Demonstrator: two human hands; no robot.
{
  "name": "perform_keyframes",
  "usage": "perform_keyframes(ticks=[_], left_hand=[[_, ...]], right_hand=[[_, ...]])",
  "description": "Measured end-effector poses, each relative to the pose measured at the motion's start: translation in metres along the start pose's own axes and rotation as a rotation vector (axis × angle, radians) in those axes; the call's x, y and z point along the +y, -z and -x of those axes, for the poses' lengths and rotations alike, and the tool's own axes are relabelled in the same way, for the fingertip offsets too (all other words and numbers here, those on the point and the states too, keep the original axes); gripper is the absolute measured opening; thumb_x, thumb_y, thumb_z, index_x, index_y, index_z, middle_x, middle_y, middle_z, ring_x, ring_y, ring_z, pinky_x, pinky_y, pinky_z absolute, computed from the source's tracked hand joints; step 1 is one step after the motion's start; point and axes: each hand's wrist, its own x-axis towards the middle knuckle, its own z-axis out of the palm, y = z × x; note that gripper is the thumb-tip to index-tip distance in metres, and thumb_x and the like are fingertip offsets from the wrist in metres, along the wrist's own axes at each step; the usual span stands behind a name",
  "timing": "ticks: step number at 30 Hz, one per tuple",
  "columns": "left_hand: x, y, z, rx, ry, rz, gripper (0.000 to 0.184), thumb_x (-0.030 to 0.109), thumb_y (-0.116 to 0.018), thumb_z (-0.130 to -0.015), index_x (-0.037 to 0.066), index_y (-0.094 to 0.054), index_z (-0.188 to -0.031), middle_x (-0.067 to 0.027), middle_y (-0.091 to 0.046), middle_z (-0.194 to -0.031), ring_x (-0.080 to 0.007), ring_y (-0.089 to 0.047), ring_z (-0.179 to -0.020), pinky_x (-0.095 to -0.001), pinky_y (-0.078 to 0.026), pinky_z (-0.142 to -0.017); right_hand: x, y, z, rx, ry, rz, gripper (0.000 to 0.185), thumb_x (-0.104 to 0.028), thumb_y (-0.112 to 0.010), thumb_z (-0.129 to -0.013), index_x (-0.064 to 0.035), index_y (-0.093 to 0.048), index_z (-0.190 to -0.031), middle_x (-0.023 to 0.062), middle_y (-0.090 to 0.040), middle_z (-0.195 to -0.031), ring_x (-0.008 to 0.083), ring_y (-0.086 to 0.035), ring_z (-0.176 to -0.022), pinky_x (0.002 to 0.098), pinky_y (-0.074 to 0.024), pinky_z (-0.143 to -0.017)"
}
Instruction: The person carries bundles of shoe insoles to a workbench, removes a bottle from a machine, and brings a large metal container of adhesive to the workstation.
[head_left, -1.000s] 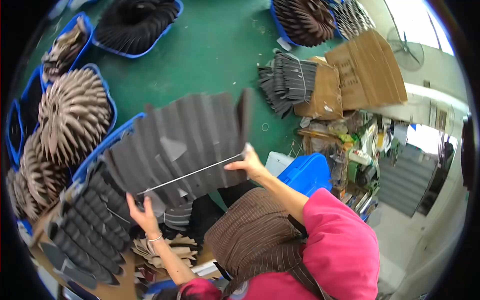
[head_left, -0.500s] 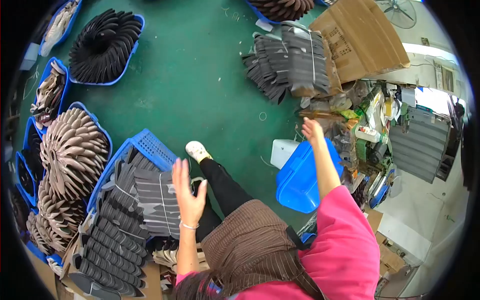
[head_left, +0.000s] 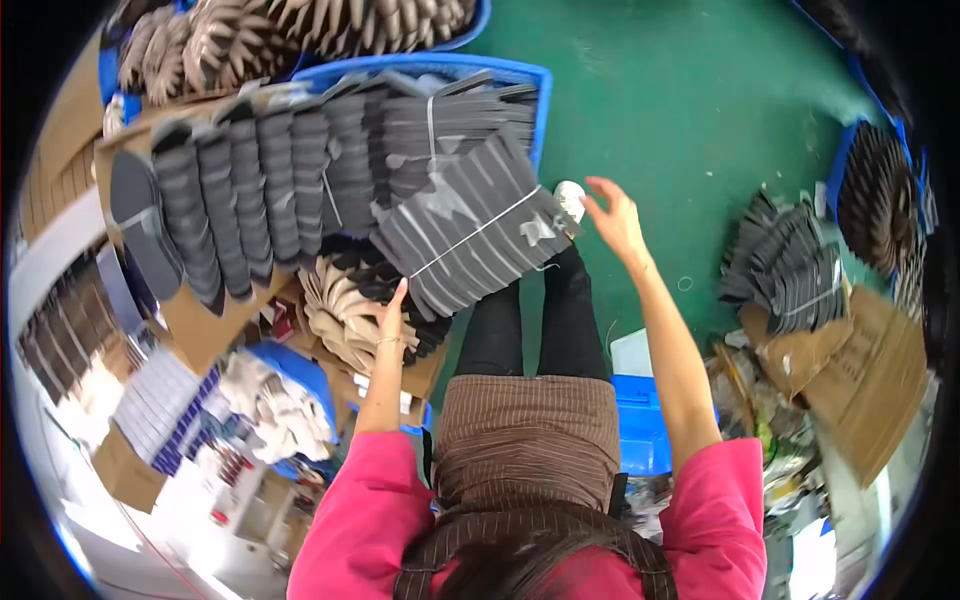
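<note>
A bundle of dark grey insole-like pieces (head_left: pixel 465 235), tied with a white string, lies tilted at the near right corner of a blue crate (head_left: pixel 543 120) filled with similar grey stacks (head_left: pixel 260 190). Just below the bundle's lower left edge is my left hand (head_left: pixel 391 325), fingers apart; whether it touches the bundle is unclear. My right hand (head_left: pixel 615 222) is off the bundle's right end, fingers spread and holding nothing. Under the left hand sit beige curved pieces (head_left: pixel 340 310).
Several blue baskets of beige and brown pieces stand at the top left and right. Another grey pile (head_left: pixel 785 265) lies by an opened cardboard box (head_left: pixel 865 375). A blue container (head_left: pixel 640 425) is beside my right leg. My shoe (head_left: pixel 569 200) is on the green floor.
The view has turned left toward the crate. The bundle carried a second ago now appears on the right-hand grey pile. Both hands have moved to either side of another tied bundle by the crate.
</note>
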Motion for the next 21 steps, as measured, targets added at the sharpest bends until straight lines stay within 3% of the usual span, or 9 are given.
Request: perform_keyframes(ticks=[1,3,5,7,10,13,15,17,21], left_hand=[[0.004,-0.008,0.005,-0.117,0.012,0.132,0.113,0.038,-0.083,-0.066,-0.008,-0.013,-0.143,-0.0206,-0.035,-0.141,-0.028,-0.039,-0.127,-0.0373,-0.035,-0.104],[0.031,-0.027,0.031,-0.045,0.315,0.147,0.108,0.03,-0.079,-0.074,-0.003,-0.004,-0.145,-0.0227,-0.036,-0.14,-0.0277,-0.037,-0.129,-0.0379,-0.033,-0.105],[0.029,-0.035,0.03,-0.178,0.266,0.263,0.107,0.029,-0.077,-0.076,-0.001,-0.003,-0.146,-0.0211,-0.039,-0.139,-0.0279,-0.037,-0.129,-0.0378,-0.031,-0.105],[0.01,-0.041,0.005,-0.297,-0.006,0.212,0.089,0.028,-0.079,-0.074,-0.003,-0.027,-0.14,-0.0182,-0.046,-0.134,-0.0259,-0.043,-0.124,-0.0348,-0.034,-0.102],[0.015,-0.048,-0.002,-0.267,-0.05,0.091,0.079,0.029,-0.082,-0.069,-0.004,-0.041,-0.128,-0.0172,-0.055,-0.123,-0.0243,-0.053,-0.112,-0.0329,-0.041,-0.096],[0.015,-0.041,-0.008,-0.207,-0.069,0.006,0.079,0.031,-0.084,-0.066,-0.004,-0.045,-0.125,-0.016,-0.058,-0.119,-0.0237,-0.057,-0.106,-0.0326,-0.043,-0.092],[0.013,-0.03,0.003,-0.239,-0.073,-0.038,0.08,0.031,-0.085,-0.065,-0.005,-0.045,-0.124,-0.0163,-0.058,-0.118,-0.0236,-0.057,-0.105,-0.0328,-0.045,-0.091],[0.014,-0.01,0.014,-0.399,0.051,0.034,0.083,0.036,-0.083,-0.068,-0.007,-0.042,-0.127,-0.0156,-0.056,-0.122,-0.0234,-0.055,-0.11,-0.0323,-0.042,-0.095],[-0.042,0.037,0.024,-0.467,0.345,0.413,0.088,0.039,-0.076,-0.074,-0.006,-0.032,-0.135,-0.0159,-0.046,-0.133,-0.0246,-0.047,-0.12,-0.0334,-0.035,-0.103]], right_hand=[[-0.012,-0.009,-0.019,-0.052,0.023,0.019,0.045,-0.031,-0.065,-0.082,0.0011,-0.06,-0.113,0.0213,-0.061,-0.114,0.0346,-0.059,-0.106,0.0389,-0.047,-0.09],[-0.028,-0.031,-0.047,-0.161,0.005,0.118,0.062,-0.039,-0.068,-0.078,0.0034,-0.054,-0.121,0.0247,-0.057,-0.12,0.036,-0.056,-0.111,0.0397,-0.0449,-0.094],[-0.029,-0.057,-0.061,-0.241,-0.108,0.206,0.076,-0.045,-0.072,-0.074,0.0054,-0.049,-0.126,0.0257,-0.056,-0.121,0.0362,-0.055,-0.113,0.0399,-0.0432,-0.096],[-0.029,-0.076,-0.064,-0.365,-0.23,0.182,0.088,-0.048,-0.075,-0.069,0.0066,-0.044,-0.13,0.0262,-0.055,-0.122,0.0358,-0.054,-0.115,0.0401,-0.042,-0.098],[-0.007,-0.097,-0.05,-0.509,-0.327,-0.027,0.103,-0.05,-0.08,-0.062,0.0068,-0.035,-0.136,0.025,-0.053,-0.125,0.0333,-0.054,-0.116,0.0391,-0.0418,-0.099],[-0.018,-0.099,-0.03,-0.374,-0.291,0.059,0.1,-0.043,-0.083,-0.062,0.0074,-0.036,-0.134,0.0245,-0.054,-0.123,0.0322,-0.056,-0.113,0.0374,-0.0452,-0.095],[-0.029,-0.09,-0.02,-0.444,-0.342,-0.003,0.095,-0.039,-0.083,-0.063,0.0079,-0.038,-0.133,0.0233,-0.054,-0.123,0.0298,-0.056,-0.111,0.0359,-0.0455,-0.093],[-0.044,-0.078,-0.006,-0.52,-0.449,-0.074,0.092,-0.04,-0.081,-0.067,0.0088,-0.038,-0.133,0.0229,-0.053,-0.126,0.0271,-0.054,-0.113,0.0356,-0.043,-0.096],[-0.048,-0.061,0.023,-0.529,-0.615,-0.348,0.081,-0.044,-0.065,-0.083,0.0104,-0.035,-0.135,0.019,-0.046,-0.134,0.0236,-0.046,-0.121,0.0328,-0.0335,-0.103]])
